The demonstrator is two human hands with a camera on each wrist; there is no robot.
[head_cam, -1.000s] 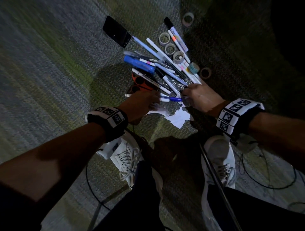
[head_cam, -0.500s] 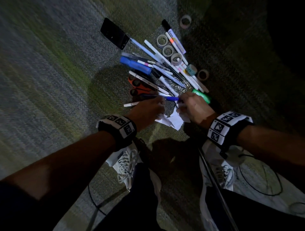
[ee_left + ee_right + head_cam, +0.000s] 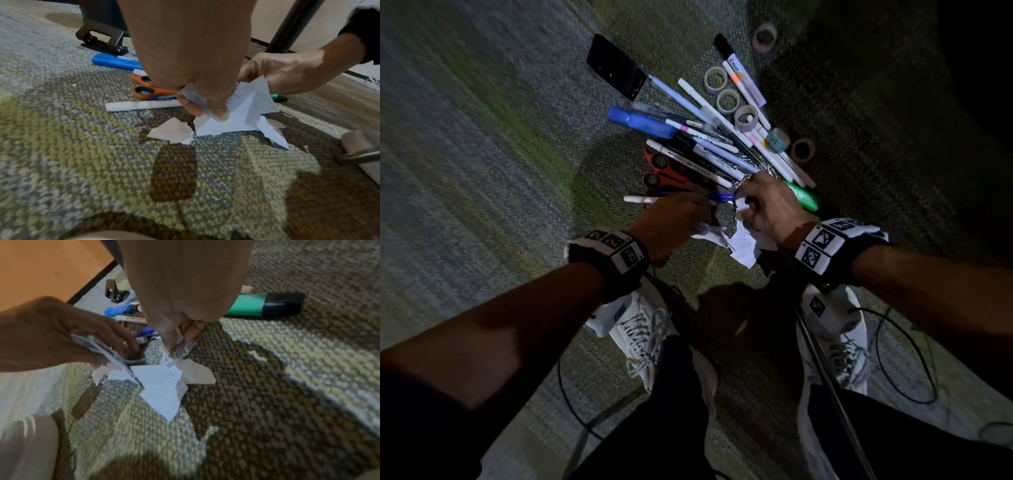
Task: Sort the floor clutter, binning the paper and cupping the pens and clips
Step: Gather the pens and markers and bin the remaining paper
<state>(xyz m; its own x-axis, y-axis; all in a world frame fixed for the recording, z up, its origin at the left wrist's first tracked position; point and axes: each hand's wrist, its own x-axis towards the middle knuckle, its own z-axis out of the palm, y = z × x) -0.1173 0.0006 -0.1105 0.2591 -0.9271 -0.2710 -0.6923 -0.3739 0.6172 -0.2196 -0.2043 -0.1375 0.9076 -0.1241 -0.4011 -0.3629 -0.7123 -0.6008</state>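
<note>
Gathering: torn paper (image 3: 236, 120) lies on the carpet (image 3: 482, 171) between both hands, just before the pens (image 3: 709, 144).
Left hand (image 3: 671, 222): fingers pinch several scraps.
Right hand (image 3: 767, 205): thumb and finger nip a printed scrap.
Risk: loose scraps may likely slip; paper clips (image 3: 753, 164) could snag.
Containers: no bin or cup in view.

We take this for an office floor. Round the hole punch (image 3: 102, 40) on the looped carpet tiles (image 3: 82, 162) lie markers (image 3: 743, 78), tape rolls (image 3: 715, 79) and scissors (image 3: 148, 91); behind it runs a wood-faced panel (image 3: 41, 269).
</note>
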